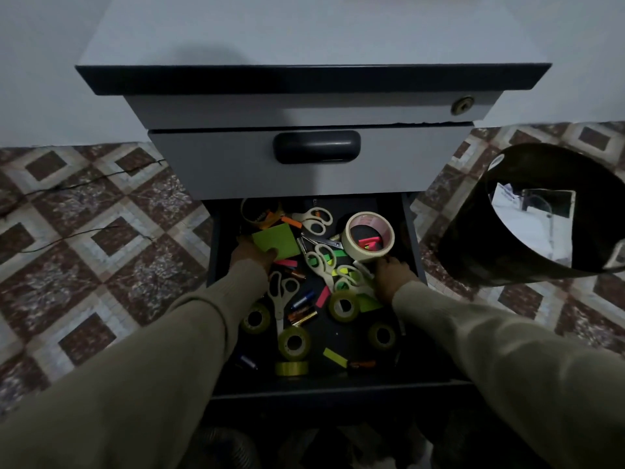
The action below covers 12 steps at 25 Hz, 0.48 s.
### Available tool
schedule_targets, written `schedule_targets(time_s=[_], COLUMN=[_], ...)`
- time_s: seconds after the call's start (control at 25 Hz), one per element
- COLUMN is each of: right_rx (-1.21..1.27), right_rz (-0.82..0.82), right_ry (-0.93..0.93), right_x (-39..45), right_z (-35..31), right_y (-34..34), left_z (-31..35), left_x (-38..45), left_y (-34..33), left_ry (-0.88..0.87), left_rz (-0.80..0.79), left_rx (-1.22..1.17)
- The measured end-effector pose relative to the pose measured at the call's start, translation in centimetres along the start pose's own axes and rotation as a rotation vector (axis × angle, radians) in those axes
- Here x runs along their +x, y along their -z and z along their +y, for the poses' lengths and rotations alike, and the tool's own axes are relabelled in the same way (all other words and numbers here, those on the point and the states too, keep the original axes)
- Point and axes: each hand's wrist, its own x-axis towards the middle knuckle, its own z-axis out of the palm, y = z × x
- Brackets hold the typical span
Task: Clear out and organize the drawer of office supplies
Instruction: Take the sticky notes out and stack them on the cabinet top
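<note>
A grey cabinet (304,106) stands on a patterned tile floor (84,231), its lowest drawer (414,238) pulled open and dim inside. The left hand (252,253) holds a green pad of sticky notes (275,240) at the drawer's left side, thumb on the pad's near edge. The right hand (392,270) grips the lower rim of a wide roll of masking tape (368,236), tilted up on edge, with pink flags showing through its core. Between the hands lie white-handled scissors (323,262), neon paper flags and batteries (302,316); small rolls of clear tape (294,341) sit nearer the drawer front. A dark waste bin (473,231) stands right of the cabinet, with pale papers inside.
</note>
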Motion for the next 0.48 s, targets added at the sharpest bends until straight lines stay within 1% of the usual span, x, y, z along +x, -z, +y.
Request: schedule_targets(time_s=[0.08,0.2,0.28,0.4,0.48], right_rx=[0.006,-0.023,-0.008,0.045,0.127], right_rz=[0.025,-0.013,-0.025,-0.021,-0.044], right_ry=[0.009,0.027,0.028,0.068,0.117], right_x=[0.2,0.8,1.0,1.0,0.9], right_z=[-0.1,0.0,0.0,-0.1,0.1], right_y=[0.0,-0.5,-0.7,-0.7,-0.5], left_z=[0.2,0.3,0.2,0.3,0.7], left_x=[0.1,-0.1,-0.2,0.0,-0.3], left_y=[-0.1,-0.5,-0.8,-0.9,-0.7], left_ry=[0.002,-0.008,-0.030,-0.021,-0.020], left_rz=[0.047,0.045,0.048,0.069,0.059], left_rx=[0.052,0.129,0.128,0.118,0.135])
